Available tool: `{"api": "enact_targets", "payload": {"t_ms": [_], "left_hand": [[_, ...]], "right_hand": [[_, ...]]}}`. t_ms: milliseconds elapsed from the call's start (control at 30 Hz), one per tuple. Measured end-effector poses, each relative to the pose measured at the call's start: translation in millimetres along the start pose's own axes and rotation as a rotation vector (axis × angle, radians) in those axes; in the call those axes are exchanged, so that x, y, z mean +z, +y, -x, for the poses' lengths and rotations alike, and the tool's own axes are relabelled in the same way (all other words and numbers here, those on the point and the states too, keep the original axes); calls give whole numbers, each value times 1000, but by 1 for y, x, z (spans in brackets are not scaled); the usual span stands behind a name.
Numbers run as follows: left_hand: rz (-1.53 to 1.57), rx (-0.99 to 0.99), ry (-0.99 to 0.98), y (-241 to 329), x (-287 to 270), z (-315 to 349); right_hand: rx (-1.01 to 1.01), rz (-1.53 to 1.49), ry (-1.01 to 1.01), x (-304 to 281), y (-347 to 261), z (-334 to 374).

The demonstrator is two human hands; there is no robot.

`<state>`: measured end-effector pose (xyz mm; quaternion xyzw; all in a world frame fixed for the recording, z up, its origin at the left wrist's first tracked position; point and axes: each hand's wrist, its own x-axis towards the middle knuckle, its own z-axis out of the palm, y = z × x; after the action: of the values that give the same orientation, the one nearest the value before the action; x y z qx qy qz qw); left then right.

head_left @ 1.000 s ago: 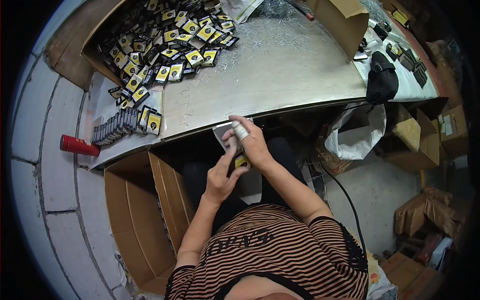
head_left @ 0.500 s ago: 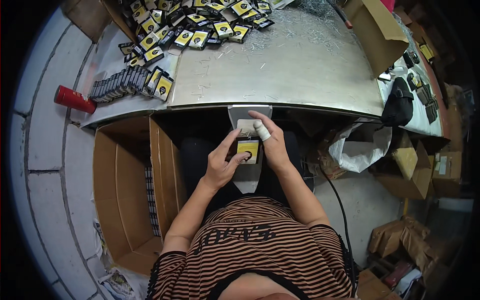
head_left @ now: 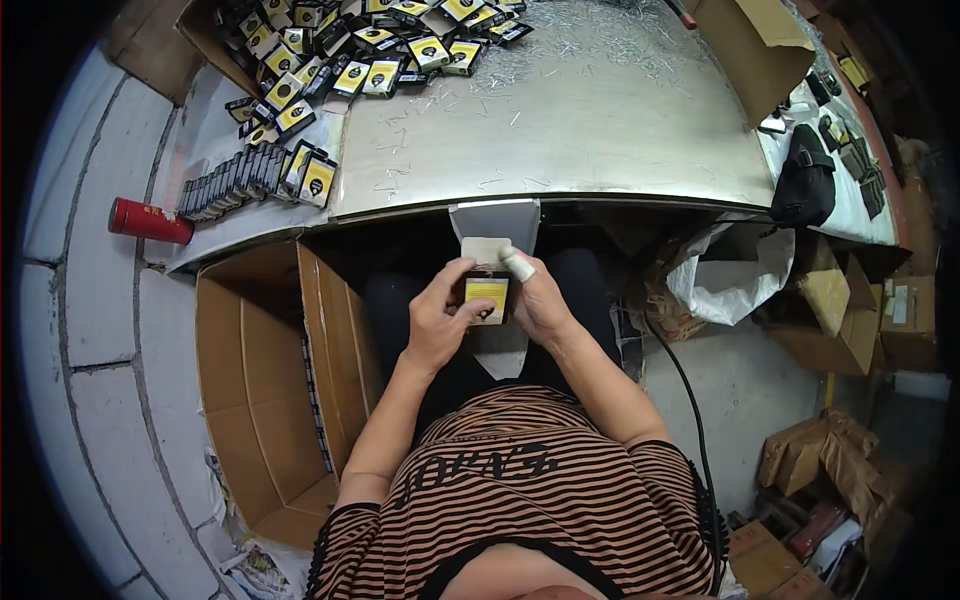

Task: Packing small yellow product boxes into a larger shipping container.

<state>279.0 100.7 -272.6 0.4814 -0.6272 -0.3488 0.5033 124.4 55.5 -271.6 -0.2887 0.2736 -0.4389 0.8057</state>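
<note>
Between my hands, above my lap, is a small yellow and black cardboard box (head_left: 487,290) with a pale flap standing up at its far end. My left hand (head_left: 436,316) grips its left side, the thumb lying across the yellow face. My right hand (head_left: 545,303) closes on the right side. Its thumb, wrapped in a white covering, rests by the flap; the other fingers are mostly hidden behind the box. What the box contains cannot be seen. Just under it a grey metal chute (head_left: 497,222) slopes down from the table edge.
Many similar boxes (head_left: 350,78) lie heaped on the metal table (head_left: 570,135), with a leaning row (head_left: 237,178) at its left. Thin metal pieces are scattered across the table. A red cylinder (head_left: 150,221), a large carton (head_left: 250,400), a white sack (head_left: 725,280) and a black pouch (head_left: 803,180) surround me.
My right index finger, stretched out past the flap before, has drawn in behind the box. The right thumb has tipped toward the flap. Both hands still hold the box; the whole view has shifted slightly.
</note>
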Motion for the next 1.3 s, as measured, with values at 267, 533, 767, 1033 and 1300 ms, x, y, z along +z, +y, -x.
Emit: {"api": "enact_targets", "payload": {"t_ms": [267, 533, 767, 1033, 1300], "left_hand": [[102, 51, -27, 0, 2, 0], [-22, -19, -9, -5, 1, 7], [309, -260, 91, 9, -7, 8], [77, -193, 31, 16, -9, 8], [442, -235, 144, 20, -6, -5]], "right_hand": [[-30, 191, 85, -8, 10, 3], [5, 220, 82, 5, -8, 5], [-183, 474, 48, 10, -5, 13], [-61, 666, 25, 8, -29, 12], [-136, 703, -58, 26, -36, 10]]}}
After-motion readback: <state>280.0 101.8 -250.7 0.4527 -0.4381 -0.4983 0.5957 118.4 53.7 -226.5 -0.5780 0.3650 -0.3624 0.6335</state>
